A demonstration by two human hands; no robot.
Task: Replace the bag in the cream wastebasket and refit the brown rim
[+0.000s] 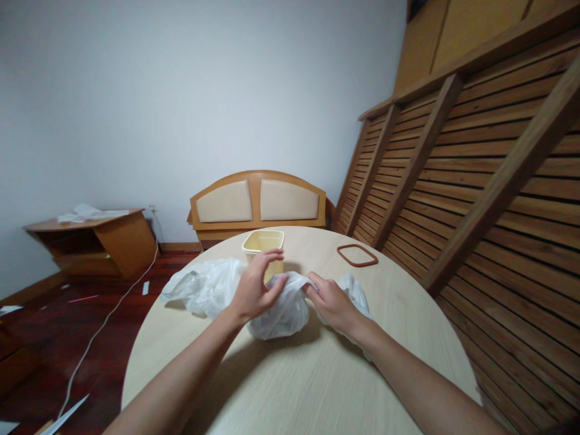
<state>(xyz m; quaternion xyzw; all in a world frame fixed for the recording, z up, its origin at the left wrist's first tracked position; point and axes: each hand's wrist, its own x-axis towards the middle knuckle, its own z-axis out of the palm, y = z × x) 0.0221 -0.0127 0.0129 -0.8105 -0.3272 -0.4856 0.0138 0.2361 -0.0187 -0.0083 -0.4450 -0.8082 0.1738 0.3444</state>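
Observation:
A white plastic bag (283, 314) bulges in the middle of the round table, its contents hidden. My right hand (333, 302) is closed on the gathered top of this bag, and a crumpled part of white plastic sticks out behind and under that wrist. My left hand (258, 287) is at the bag's left side with thumb and fingers apart, the thumb close to the plastic. More crumpled white plastic (208, 287) spreads on the table to the left. Just behind my left hand stands a pale yellow bin (263, 241), open at the top and partly covered by my fingers.
A brown rounded-square ring (357, 264) lies on the table (408, 338) at the back right. A wooden headboard (257, 223) stands behind the table. Slatted wooden panels (453, 199) lean along the right. To the left are a low cabinet (118, 241) and a floor cable (106, 320).

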